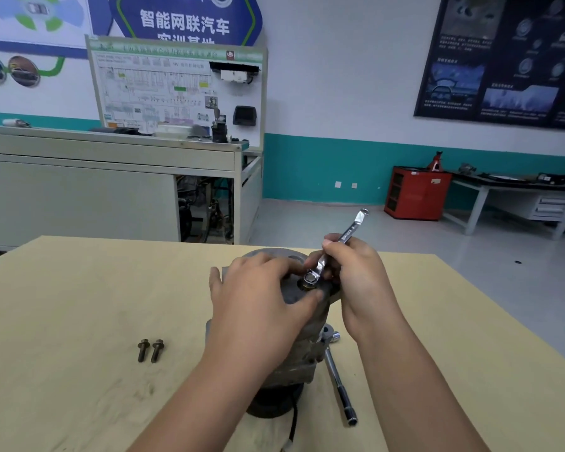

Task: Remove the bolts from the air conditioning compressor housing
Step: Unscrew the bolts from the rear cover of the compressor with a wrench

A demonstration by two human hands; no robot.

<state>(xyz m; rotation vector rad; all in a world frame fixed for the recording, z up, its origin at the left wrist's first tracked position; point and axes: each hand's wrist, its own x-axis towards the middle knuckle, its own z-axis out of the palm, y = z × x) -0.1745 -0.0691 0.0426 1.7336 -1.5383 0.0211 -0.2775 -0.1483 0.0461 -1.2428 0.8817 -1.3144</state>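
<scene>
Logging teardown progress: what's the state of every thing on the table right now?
compressor housing: upright on table, top held by left hand.
seated bolt: in housing top, wrench ring over its head.
wrench: gripped by right hand, handle tilted up and away.
two loose bolts: out, lying side by side on table, left of housing.
socket wrench: lying on table right of housing, untouched.

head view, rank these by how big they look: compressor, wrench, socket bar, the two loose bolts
1. compressor: clearly largest
2. socket bar and wrench: similar length; the wrench is partly hidden in the right hand, so unranked
3. left bolt and right bolt: alike, smallest
</scene>
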